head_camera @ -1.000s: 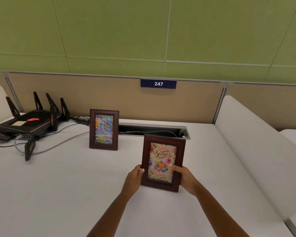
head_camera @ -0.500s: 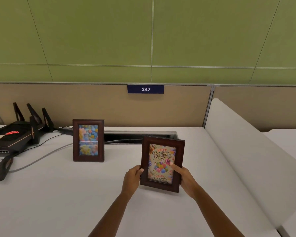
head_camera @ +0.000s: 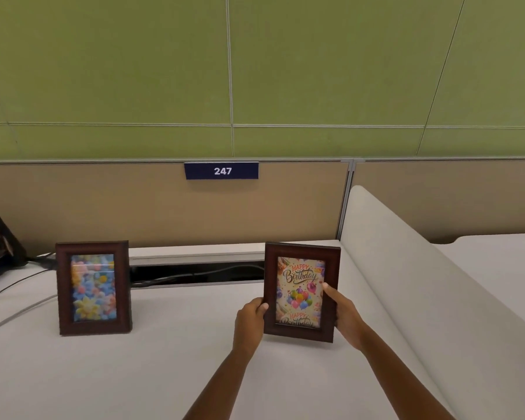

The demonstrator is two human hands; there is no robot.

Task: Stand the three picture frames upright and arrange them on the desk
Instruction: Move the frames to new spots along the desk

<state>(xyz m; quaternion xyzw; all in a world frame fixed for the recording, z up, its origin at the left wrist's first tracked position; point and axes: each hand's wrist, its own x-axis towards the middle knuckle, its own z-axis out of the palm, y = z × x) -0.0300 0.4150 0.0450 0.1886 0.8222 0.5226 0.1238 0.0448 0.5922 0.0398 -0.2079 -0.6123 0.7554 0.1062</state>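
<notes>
Birthday frame (head_camera: 301, 291): upright, near the right edge of the desk (head_camera: 164, 359), in front of the cable trough (head_camera: 196, 272); left hand (head_camera: 249, 322) clamped on its left edge, right hand (head_camera: 344, 316) clamped on its right edge, thumb across the glass; flower frame (head_camera: 93, 287): standing upright toward the left side, well apart, untouched
</notes>
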